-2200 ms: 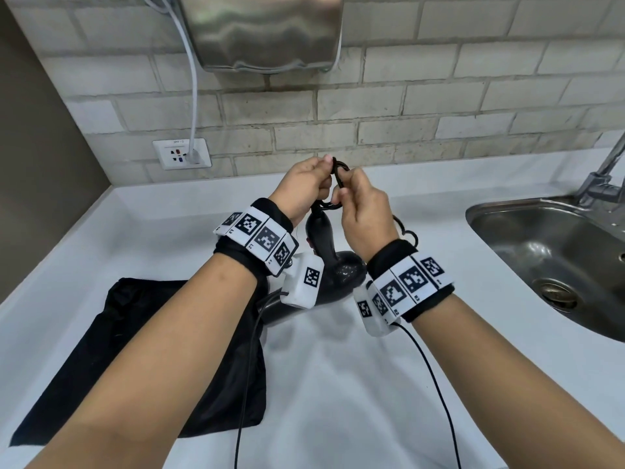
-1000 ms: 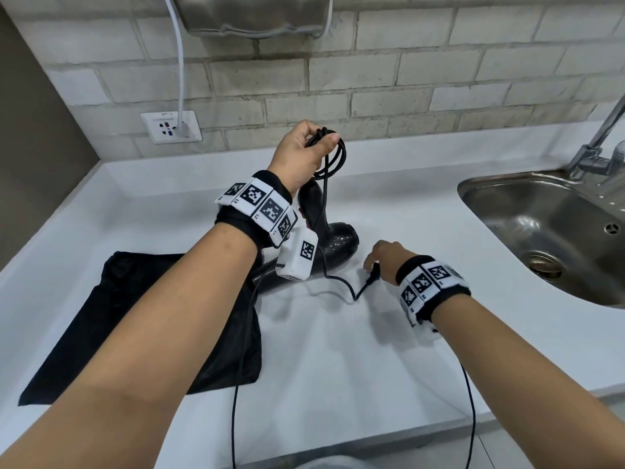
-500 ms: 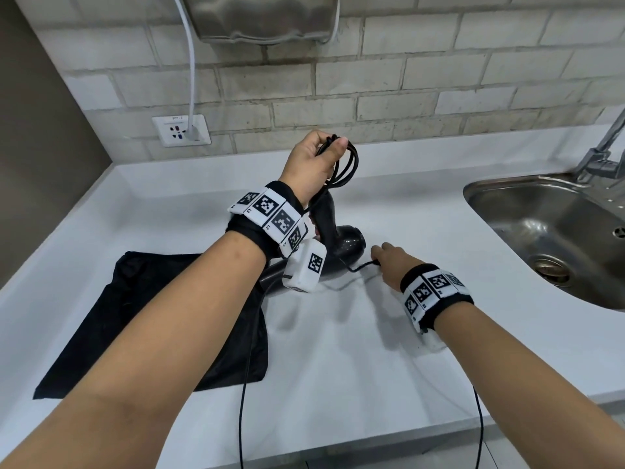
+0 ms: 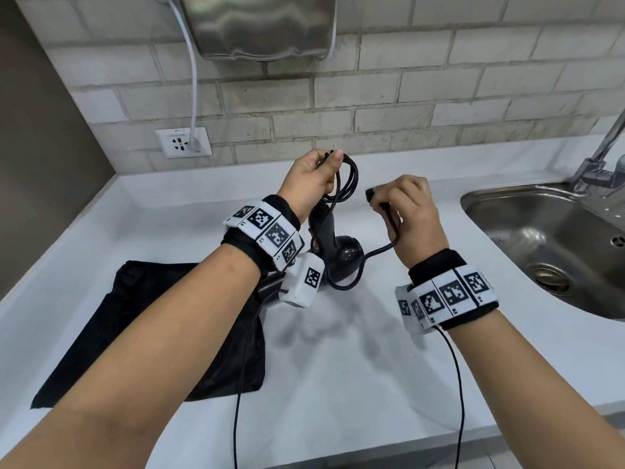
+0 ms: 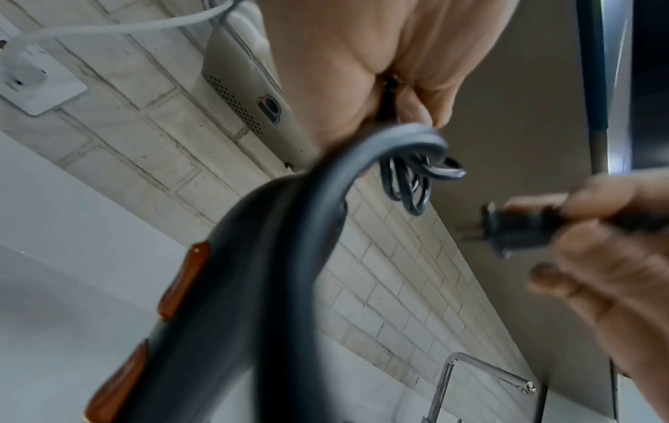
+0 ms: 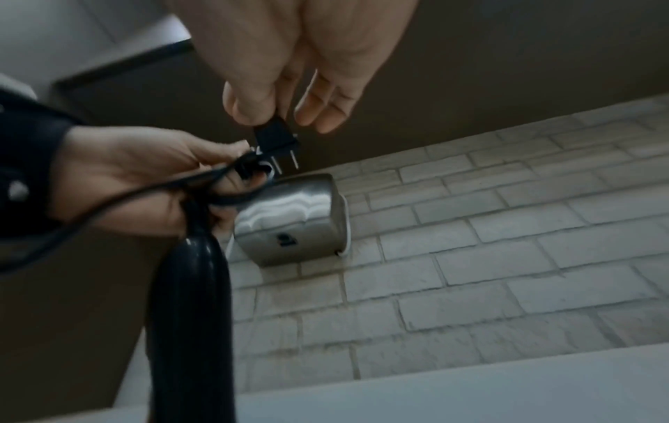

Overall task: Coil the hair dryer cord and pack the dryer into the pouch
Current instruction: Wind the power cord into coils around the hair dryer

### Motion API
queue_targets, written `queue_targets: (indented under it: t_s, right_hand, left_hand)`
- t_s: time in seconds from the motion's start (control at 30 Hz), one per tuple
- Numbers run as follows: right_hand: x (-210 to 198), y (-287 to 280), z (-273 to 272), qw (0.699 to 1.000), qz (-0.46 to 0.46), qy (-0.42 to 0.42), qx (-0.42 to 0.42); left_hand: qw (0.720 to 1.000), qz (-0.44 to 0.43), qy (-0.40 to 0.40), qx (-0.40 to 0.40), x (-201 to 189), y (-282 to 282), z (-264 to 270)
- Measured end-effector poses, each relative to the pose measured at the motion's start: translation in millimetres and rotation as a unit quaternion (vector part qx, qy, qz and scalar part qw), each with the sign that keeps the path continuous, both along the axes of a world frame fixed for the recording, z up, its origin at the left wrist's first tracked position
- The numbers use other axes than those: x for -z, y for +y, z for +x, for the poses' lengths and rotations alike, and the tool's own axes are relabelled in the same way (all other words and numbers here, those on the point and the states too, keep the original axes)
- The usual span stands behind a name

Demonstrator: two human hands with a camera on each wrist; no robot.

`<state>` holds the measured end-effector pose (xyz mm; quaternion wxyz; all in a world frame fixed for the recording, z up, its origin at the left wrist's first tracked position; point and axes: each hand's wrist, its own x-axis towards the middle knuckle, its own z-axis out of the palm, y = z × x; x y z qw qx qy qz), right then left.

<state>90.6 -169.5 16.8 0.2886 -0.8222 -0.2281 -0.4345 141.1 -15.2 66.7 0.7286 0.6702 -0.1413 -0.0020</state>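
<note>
White counter [image 4: 338, 384] runs under a pale brick wall [image 4: 389, 106], steel sink [image 4: 541, 238] set in at the right with a tap [image 4: 605, 154] behind it. Steel hand dryer [image 4: 260, 25] on the wall, its white cable dropping to a wall socket [image 4: 183, 142]. Black pouch [image 4: 142, 330] lies flat on the counter at the left, partly under the left forearm. Black hair dryer [image 4: 341, 255] stands on the counter just right of the pouch, body down, handle pointing up toward the left hand [image 4: 311, 187]. Left hand: fingers and thumb curled round several loops of the black cord [image 4: 350, 179], held above the handle end. Right hand [image 4: 412, 218]: thumb and forefinger pinch the plug [image 4: 370, 194], other fingers loosely bent; the cord runs down from it in a slack curve to the counter beside the dryer. The two hands are near each other, not touching. Head view alone shows pouch, sink and the dryer's place on the counter. Left wrist view alone shows two orange switches [image 5: 184, 279] on the handle, and the loops hanging below the fist. Right wrist view alone shows the plug's two metal prongs [image 6: 286, 161], pointing at the left hand's loops, close by them. Marker bands on both wrists.
</note>
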Motion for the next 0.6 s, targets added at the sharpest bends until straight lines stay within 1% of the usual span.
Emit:
queue_targets:
  t_s: [0.1,0.17,0.33,0.4,0.5,0.6]
  right_hand:
    - [-14.6,11.7,-5.6,0.996,0.067,-0.043,-0.046]
    - [-20.0,18.1,-6.3,0.993,0.08,-0.044,-0.068]
    - [-18.0,22.9,5.8,0.991,0.096,0.038,-0.089]
    - [-17.3,22.3,8.6,0.991,0.083,0.044,-0.09]
    - [-18.3,24.4,11.2,0.993,0.034,0.034,-0.108]
    - [-18.7,22.8,17.2,0.996,0.012,0.021,-0.089]
  left_hand:
    - [1.0,-0.004,-0.005,-0.011,0.8,-0.7,0.2]
    - [1.0,-0.006,-0.002,-0.007,0.8,-0.8,0.1]
    - [1.0,-0.019,0.009,0.005,-0.9,-0.3,0.3]
    - [1.0,-0.02,0.011,0.006,-1.2,-0.4,1.5]
    - [1.0,-0.022,0.018,0.012,-2.4,0.0,1.9]
    - [0.999,-0.027,0.016,0.016,-4.1,0.0,0.9]
